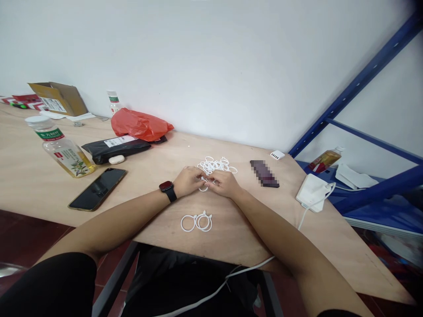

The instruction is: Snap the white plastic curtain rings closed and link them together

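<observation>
My left hand (189, 181), with a black watch (168, 191) on its wrist, and my right hand (225, 183) meet fingertip to fingertip over the table. Pinched between them is a white ring (204, 189), its lower loop showing below the fingers. Just beyond my hands lies a tangled pile of white rings (216, 164). Closer to the table's front edge rest a few separate white rings (188, 223), each with a small knob or clip on it; two of them overlap. The fingers hide the upper part of the held ring.
On the left are a phone (98, 189), a drink bottle (62, 149), a black parcel (115, 147), a red bag (140, 124) and a cardboard box (59, 97). To the right lie a blurred dark phone (264, 173) and a white power adapter (312, 192) with a cable, near a blue metal frame (360, 83).
</observation>
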Demonstrator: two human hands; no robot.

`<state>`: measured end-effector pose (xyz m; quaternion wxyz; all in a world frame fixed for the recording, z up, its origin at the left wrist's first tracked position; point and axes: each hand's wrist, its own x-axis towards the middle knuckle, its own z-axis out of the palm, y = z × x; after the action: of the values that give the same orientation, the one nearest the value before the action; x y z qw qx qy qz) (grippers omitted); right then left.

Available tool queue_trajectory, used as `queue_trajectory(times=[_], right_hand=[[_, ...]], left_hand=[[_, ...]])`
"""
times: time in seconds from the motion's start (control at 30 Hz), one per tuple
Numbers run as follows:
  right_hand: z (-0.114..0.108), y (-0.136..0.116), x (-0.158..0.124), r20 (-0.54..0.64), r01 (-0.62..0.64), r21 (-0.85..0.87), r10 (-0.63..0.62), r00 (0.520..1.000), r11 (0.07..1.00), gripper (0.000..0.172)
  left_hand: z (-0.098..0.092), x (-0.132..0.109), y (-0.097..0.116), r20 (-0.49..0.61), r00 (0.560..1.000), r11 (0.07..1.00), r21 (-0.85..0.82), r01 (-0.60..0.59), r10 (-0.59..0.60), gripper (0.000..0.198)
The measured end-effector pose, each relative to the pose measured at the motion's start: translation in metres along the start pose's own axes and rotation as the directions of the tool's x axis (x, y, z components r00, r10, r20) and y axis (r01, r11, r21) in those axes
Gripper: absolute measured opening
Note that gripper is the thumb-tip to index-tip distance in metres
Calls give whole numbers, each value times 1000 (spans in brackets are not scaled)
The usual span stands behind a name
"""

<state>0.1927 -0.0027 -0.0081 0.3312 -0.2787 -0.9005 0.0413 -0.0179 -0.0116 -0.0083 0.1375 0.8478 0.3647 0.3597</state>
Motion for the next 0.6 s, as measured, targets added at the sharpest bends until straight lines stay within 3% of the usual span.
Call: queue_trajectory(times=[0.13,0.3,0.6], right_hand=[[3,-3,2,-33,18,-32,-19,999,999,16],[4,0,0,-69,8,-50,-11,998,999,17],[4,-1,0,-56,53,-77,-57,997,996,16]], left_hand=[[-1,0,1,-37,999,999,-28,-35,34,9],[-3,0,5,-85,994,991,-103,-80,71,21],[-5,1,6,-95,990,978,-171,-122,107,19]])
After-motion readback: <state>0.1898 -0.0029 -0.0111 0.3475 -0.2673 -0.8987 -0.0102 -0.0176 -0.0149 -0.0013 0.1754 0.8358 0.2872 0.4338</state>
